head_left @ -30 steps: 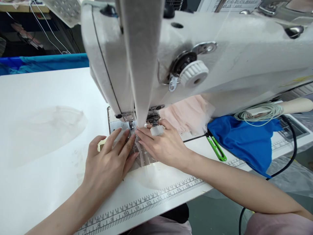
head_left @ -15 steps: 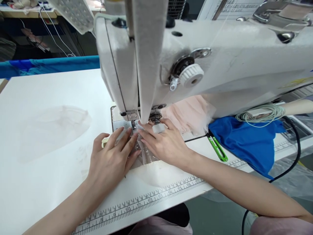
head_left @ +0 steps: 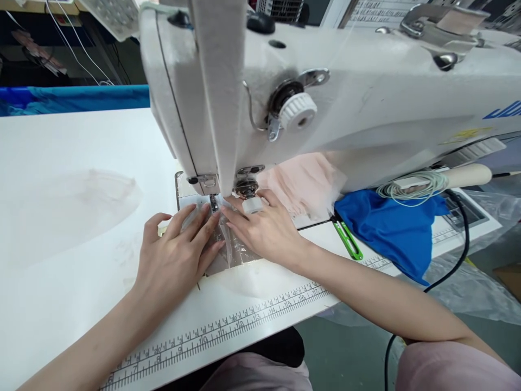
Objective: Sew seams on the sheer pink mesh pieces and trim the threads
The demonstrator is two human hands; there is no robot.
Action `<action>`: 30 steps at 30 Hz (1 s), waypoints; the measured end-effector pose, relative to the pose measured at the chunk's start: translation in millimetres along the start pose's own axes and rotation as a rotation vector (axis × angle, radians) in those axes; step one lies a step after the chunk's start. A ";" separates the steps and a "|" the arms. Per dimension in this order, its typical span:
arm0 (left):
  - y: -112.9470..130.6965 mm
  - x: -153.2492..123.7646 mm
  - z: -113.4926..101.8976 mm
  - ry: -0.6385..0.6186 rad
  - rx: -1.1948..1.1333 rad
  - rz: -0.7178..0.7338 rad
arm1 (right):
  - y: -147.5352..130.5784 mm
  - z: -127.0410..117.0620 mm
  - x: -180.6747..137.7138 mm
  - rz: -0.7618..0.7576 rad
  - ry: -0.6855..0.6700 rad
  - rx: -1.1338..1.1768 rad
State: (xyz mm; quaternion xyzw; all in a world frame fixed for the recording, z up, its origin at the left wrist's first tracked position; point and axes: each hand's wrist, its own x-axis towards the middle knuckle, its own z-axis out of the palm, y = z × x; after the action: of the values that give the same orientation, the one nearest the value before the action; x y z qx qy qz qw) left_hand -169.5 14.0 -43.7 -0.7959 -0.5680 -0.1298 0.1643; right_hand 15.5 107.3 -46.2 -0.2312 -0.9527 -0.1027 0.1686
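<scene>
My left hand (head_left: pixel 171 260) and right hand (head_left: pixel 264 233) lie flat and open, pinning sheer fabric (head_left: pixel 233 254). I'd hold it taut, clear of the presser foot (head_left: pixel 213 204) ahead.

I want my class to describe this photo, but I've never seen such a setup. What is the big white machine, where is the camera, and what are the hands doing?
The camera sits on the person's head, looking down at their own hands. The big white body is a sewing machine on a white table with a printed ruler along its near edge. The left hand and right hand lie flat, fingers pressing sheer fabric beside the needle. Nothing is gripped. To the right lie pink fabric, green snips and blue cloth.
</scene>
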 end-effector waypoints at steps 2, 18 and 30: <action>1.0 0.5 -2.6 0.005 0.012 0.005 | 0.7 -2.1 -0.1 -0.021 0.014 0.014; -13.3 -6.2 -41.5 -0.346 -0.490 -0.111 | 11.0 -60.7 -3.3 0.247 -0.423 0.804; -31.6 43.4 -31.9 -0.439 -0.719 -0.127 | 5.6 -26.3 -5.4 0.151 0.230 0.459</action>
State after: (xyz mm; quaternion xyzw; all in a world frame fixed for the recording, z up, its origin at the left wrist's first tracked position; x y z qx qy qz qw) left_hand -186.1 47.8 6.0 -0.7746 -0.5561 -0.1571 -0.2569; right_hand 29.9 102.8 -23.3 -0.2443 -0.9056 0.1034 0.3308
